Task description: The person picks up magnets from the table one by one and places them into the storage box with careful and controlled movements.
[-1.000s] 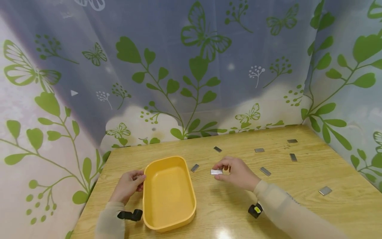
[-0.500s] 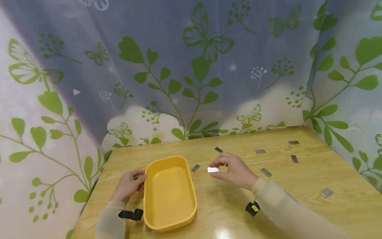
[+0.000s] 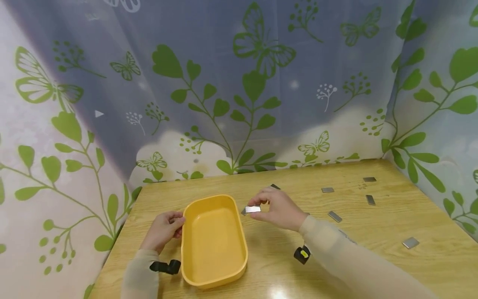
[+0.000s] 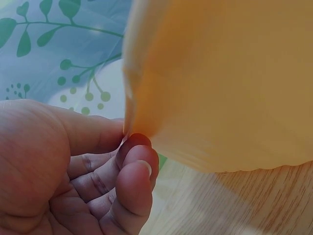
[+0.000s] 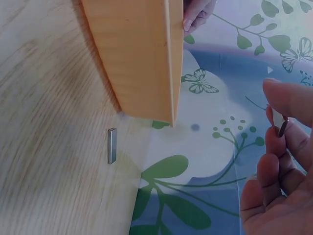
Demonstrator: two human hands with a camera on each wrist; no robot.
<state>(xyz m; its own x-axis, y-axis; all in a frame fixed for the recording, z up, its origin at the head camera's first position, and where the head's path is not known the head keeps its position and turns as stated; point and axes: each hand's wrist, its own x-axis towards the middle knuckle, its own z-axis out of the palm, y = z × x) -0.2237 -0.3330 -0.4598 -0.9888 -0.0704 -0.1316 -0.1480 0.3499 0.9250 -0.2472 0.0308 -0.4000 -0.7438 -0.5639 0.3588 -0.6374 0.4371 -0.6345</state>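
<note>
Pinching a small metal plate [image 3: 252,209] between thumb and fingertips, our right hand [image 3: 278,209] hangs above the table [image 3: 373,257], just off the right rim of the yellow tub [image 3: 213,241]. From that hand the tub lies to the left and slightly nearer to us, its long axis running away from us, so its open mouth is just beside the plate. Our left hand [image 3: 163,229] grips the tub's left rim with curled fingers, thumb over the edge. Another plate [image 5: 112,145] lies flat on the wood near the tub's far corner, and more plates [image 3: 334,216] are scattered to the right.
</note>
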